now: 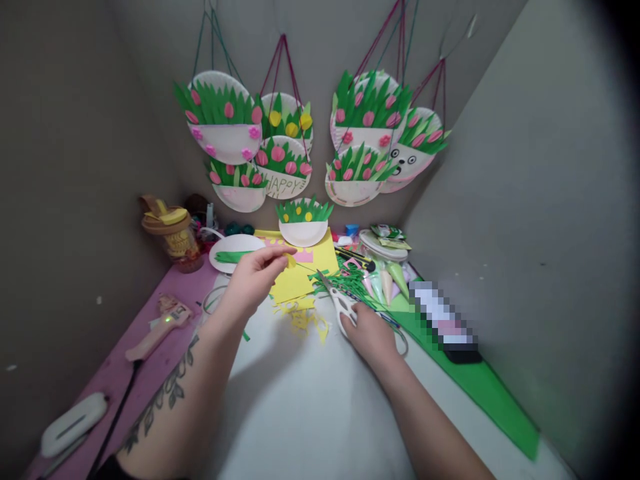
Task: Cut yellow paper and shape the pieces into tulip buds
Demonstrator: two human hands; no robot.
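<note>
Scissors (341,301) sit gripped in the right hand (367,328), blades aimed toward the yellow paper (295,287). The left hand (256,272) pinches a small yellow piece (291,261) at its fingertips, well apart from the blades, with yellow scraps (303,321) lying nearer the wearer. Trimming small shapes looks like the step in hand; another snip would call for bringing piece and blades together.

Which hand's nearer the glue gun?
Left. The left hand is apart from the glue gun, beyond it and to its right, pinching a small yellow piece; the right hand is farther right, holding scissors.
</note>
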